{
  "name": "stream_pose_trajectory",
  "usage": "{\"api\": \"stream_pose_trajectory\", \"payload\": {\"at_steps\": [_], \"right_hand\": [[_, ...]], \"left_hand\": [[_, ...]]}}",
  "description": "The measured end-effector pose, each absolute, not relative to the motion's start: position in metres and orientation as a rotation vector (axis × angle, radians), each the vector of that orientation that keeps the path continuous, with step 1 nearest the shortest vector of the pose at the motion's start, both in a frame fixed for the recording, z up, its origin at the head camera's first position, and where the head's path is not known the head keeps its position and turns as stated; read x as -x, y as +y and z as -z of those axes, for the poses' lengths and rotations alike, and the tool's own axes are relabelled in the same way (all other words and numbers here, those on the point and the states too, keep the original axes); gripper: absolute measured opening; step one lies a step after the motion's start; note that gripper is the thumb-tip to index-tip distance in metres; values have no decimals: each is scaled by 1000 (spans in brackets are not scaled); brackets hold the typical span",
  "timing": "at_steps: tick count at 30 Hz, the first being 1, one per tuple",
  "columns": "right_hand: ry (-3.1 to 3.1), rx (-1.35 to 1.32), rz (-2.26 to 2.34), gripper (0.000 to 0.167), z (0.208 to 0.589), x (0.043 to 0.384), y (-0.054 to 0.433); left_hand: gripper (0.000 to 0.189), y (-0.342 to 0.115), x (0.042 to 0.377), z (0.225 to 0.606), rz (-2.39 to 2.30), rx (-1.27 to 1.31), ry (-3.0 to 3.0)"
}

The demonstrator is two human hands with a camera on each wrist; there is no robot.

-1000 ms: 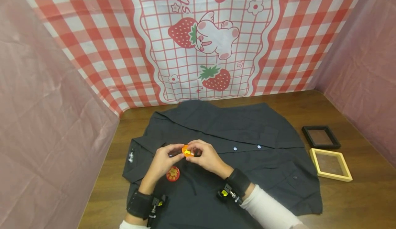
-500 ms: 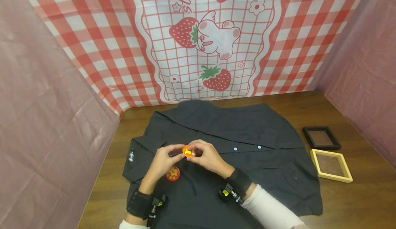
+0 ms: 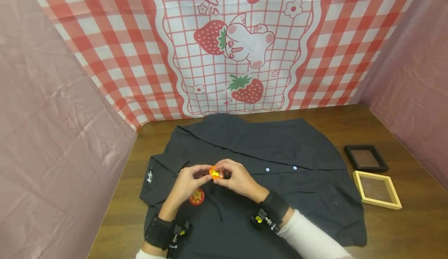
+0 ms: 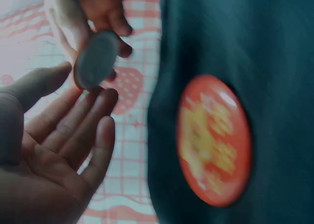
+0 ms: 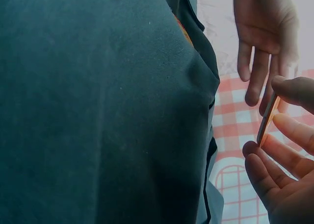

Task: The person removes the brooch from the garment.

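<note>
Over the dark shirt (image 3: 245, 216), an orange round badge (image 3: 216, 172) with a yellow figure is held between both hands. My right hand (image 3: 238, 179) pinches its right side, thumb below and fingers above. The left hand (image 3: 190, 180) has thumb and index finger at its left edge. Seen from the left wrist, the badge's plain grey back (image 4: 97, 60) faces the camera; the right wrist view shows its thin edge (image 5: 266, 118). A red round badge (image 3: 197, 196) with a yellow bear-like picture and lettering sits on the shirt just below the left hand.
The shirt lies spread on a wooden table (image 3: 119, 212), its collar to the left. On the right are a black frame (image 3: 366, 158) and a pale yellow frame (image 3: 377, 189). A red checked strawberry cloth (image 3: 241, 56) hangs behind, with pink cloth (image 3: 70, 134) at the sides.
In the head view everything shifts slightly right and down together. Both hands keep the orange badge at nearly the same place over the shirt.
</note>
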State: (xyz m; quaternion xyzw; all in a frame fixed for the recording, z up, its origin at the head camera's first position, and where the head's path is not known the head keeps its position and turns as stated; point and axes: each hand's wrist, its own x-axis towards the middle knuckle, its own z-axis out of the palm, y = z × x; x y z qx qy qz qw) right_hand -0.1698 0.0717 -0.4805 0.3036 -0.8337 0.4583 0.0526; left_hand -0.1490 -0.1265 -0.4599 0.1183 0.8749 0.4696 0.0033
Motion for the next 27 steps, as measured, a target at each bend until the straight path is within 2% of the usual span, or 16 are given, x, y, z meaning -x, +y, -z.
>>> {"api": "stream_pose_trajectory", "payload": {"at_steps": [12,27], "right_hand": [[-2527,-908,-1375,24,481,171,71],[-2493,-865,-1364,26,483,171,75]], "left_hand": [[28,-122,147,458,-1490,-369,2703],[31,-114,150,462,-1525,-411,2745]]}}
